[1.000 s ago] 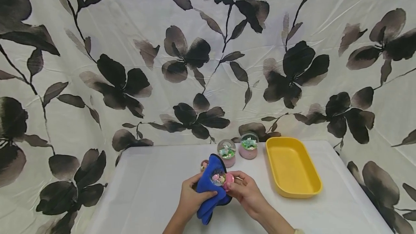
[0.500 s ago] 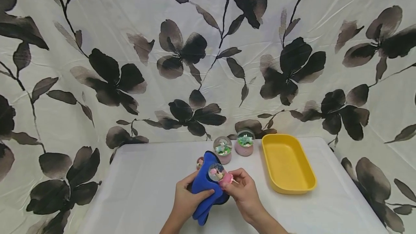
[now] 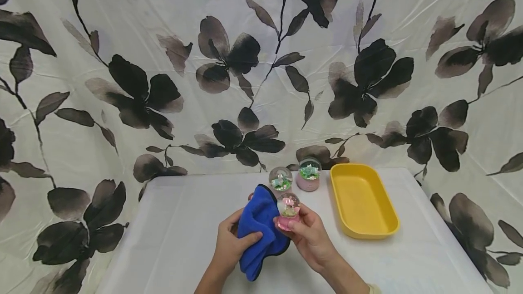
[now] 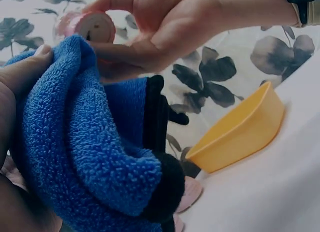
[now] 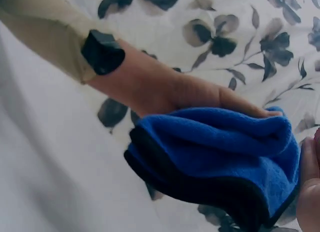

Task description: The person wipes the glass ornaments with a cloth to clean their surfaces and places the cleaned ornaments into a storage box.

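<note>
My left hand (image 3: 234, 243) grips a folded blue towel (image 3: 258, 230) with black edging, the thumb across its front. In the right hand (image 3: 313, 239) is a small snow globe (image 3: 288, 208), pinched by its pink base. The globe stands nearly upright at the towel's right edge, its clear dome holding pink and green figures. From the left wrist view, the underside of the pink base (image 4: 97, 30) faces the camera, just beyond the towel's top fold. The right wrist view has the towel (image 5: 215, 147) in front, with only some right-hand fingers (image 5: 312, 192) at the edge.
Two larger snow globes with pale pink bases, one (image 3: 280, 178) just behind the held globe and another (image 3: 309, 175) to its right, stand at the table's back. A yellow tray (image 3: 365, 201) sits to the right. Floral cloth (image 3: 229, 58) hangs behind the white table (image 3: 184, 221).
The small globe has turned from lying sideways against the towel to nearly upright, its dome now off the cloth. The left hand still holds the towel.
</note>
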A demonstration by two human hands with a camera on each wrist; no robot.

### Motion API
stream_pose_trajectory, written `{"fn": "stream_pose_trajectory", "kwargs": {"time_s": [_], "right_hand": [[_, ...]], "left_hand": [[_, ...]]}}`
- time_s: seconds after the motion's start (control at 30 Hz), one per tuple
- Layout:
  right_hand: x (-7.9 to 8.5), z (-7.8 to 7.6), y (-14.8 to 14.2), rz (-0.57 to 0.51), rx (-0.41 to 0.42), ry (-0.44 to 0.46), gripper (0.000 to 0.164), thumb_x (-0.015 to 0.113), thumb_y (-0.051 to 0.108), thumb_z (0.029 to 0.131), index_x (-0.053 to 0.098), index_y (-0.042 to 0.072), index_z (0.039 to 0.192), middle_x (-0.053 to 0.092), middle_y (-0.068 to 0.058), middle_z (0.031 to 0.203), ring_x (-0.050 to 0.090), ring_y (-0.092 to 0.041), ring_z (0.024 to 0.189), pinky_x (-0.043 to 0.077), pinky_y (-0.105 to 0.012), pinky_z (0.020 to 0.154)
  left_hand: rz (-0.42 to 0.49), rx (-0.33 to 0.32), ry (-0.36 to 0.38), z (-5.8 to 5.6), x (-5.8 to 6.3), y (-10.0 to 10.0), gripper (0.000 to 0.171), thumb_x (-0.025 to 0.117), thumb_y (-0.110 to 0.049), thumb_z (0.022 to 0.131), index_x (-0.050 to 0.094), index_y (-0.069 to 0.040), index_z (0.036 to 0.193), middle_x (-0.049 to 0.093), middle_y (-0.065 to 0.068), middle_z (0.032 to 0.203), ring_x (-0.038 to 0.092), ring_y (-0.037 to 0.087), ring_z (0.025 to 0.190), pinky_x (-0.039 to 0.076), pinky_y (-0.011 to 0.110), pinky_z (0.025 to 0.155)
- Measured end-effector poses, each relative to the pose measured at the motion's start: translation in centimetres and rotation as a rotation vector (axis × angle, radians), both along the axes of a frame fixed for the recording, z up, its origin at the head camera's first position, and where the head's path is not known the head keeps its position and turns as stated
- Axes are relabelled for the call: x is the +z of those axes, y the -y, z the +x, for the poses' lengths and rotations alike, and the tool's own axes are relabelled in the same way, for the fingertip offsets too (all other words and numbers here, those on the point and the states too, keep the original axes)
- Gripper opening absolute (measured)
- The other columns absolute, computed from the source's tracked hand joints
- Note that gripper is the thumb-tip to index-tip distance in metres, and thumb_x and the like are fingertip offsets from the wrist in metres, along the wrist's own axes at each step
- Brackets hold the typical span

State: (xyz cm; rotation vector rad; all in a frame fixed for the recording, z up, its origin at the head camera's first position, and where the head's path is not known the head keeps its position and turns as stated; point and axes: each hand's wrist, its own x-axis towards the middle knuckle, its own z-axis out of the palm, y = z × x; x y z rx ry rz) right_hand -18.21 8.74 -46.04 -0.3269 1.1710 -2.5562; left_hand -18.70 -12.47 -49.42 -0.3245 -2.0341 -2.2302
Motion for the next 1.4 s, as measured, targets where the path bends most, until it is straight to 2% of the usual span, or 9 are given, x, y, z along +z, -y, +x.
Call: {"fn": "stream_pose_trajectory", "kwargs": {"time_s": [0.27, 0.47, 0.67, 0.83, 0.97, 1.13, 1.2, 1.3, 1.4], "right_hand": [[-0.2, -0.3, -0.1, 0.264, -0.205, -0.144, 0.050, 0.070, -0.007, 0.083, 0.044, -0.014, 0.126, 0.056, -0.026, 0.118, 0.064, -0.028, 0.105, 0.049, -0.036, 0.089], [-0.4, 0.1, 0.0, 0.361, -0.311, -0.240, 0.047, 0.074, -0.006, 0.080, 0.047, -0.008, 0.118, 0.059, -0.026, 0.115, 0.063, -0.025, 0.100, 0.052, -0.033, 0.085], [-0.9, 1.4, 0.4, 0.410, -0.277, -0.237, 0.050, 0.077, -0.005, 0.078, 0.047, -0.006, 0.118, 0.060, -0.020, 0.114, 0.060, -0.023, 0.102, 0.052, -0.029, 0.085], [-1.0, 0.6, 0.5, 0.420, -0.312, -0.303, 0.051, 0.080, -0.004, 0.074, 0.055, -0.001, 0.119, 0.052, -0.022, 0.119, 0.056, -0.028, 0.105, 0.050, -0.031, 0.089], [-1.2, 0.0, 0.3, 0.377, -0.267, -0.293, 0.053, 0.077, -0.006, 0.078, 0.050, -0.002, 0.124, 0.044, -0.026, 0.125, 0.056, -0.030, 0.107, 0.051, -0.037, 0.088], [-1.7, -0.2, -0.3, 0.376, -0.207, -0.275, 0.051, 0.072, -0.011, 0.079, 0.047, -0.005, 0.123, 0.043, -0.025, 0.125, 0.056, -0.026, 0.106, 0.051, -0.034, 0.087], [-1.9, -0.2, -0.5, 0.366, -0.170, -0.271, 0.052, 0.070, -0.013, 0.078, 0.045, -0.006, 0.123, 0.044, -0.025, 0.124, 0.056, -0.025, 0.105, 0.052, -0.033, 0.085], [-2.2, -0.2, -0.6, 0.337, -0.127, -0.276, 0.053, 0.069, -0.013, 0.078, 0.043, -0.010, 0.124, 0.043, -0.027, 0.126, 0.056, -0.025, 0.106, 0.052, -0.034, 0.085], [-2.3, -0.4, -0.6, 0.345, -0.136, -0.291, 0.053, 0.073, -0.010, 0.079, 0.045, -0.009, 0.124, 0.045, -0.026, 0.127, 0.059, -0.025, 0.106, 0.053, -0.036, 0.084]], "left_hand": [[0.032, -0.051, -0.039, -0.1, -0.1, 0.2, 0.056, 0.077, 0.003, 0.074, 0.057, 0.007, 0.127, 0.062, 0.022, 0.119, 0.062, 0.031, 0.106, 0.051, 0.034, 0.088], [0.058, -0.069, -0.028, 0.4, -0.2, 0.1, 0.055, 0.075, 0.002, 0.076, 0.056, 0.006, 0.127, 0.060, 0.022, 0.121, 0.060, 0.033, 0.108, 0.049, 0.034, 0.091], [0.100, -0.045, 0.059, 2.1, -0.8, 0.3, 0.055, 0.074, 0.004, 0.077, 0.055, 0.007, 0.129, 0.060, 0.022, 0.121, 0.061, 0.032, 0.108, 0.050, 0.034, 0.089], [0.126, -0.100, 0.002, 1.0, -1.1, 0.0, 0.058, 0.074, 0.000, 0.078, 0.053, 0.007, 0.132, 0.057, 0.024, 0.125, 0.058, 0.032, 0.112, 0.048, 0.034, 0.093], [0.142, -0.120, 0.003, 0.1, -1.4, -0.4, 0.061, 0.076, -0.003, 0.079, 0.051, 0.007, 0.134, 0.057, 0.023, 0.127, 0.057, 0.032, 0.115, 0.047, 0.034, 0.094], [0.156, -0.112, 0.034, -0.2, -1.6, -0.8, 0.063, 0.077, -0.005, 0.079, 0.050, 0.007, 0.135, 0.057, 0.021, 0.129, 0.056, 0.029, 0.116, 0.047, 0.033, 0.095], [0.165, -0.148, 0.038, -0.2, -1.7, -0.9, 0.064, 0.077, -0.008, 0.081, 0.048, 0.007, 0.136, 0.056, 0.020, 0.129, 0.056, 0.028, 0.117, 0.046, 0.033, 0.095], [0.195, -0.259, 0.028, -0.4, -1.9, -1.0, 0.067, 0.076, -0.015, 0.085, 0.043, 0.008, 0.139, 0.053, 0.021, 0.132, 0.053, 0.028, 0.119, 0.045, 0.034, 0.097], [0.248, -0.355, 0.019, -0.5, -2.0, -1.2, 0.066, 0.071, -0.017, 0.090, 0.038, 0.008, 0.142, 0.049, 0.020, 0.137, 0.049, 0.028, 0.124, 0.042, 0.037, 0.101]]}}
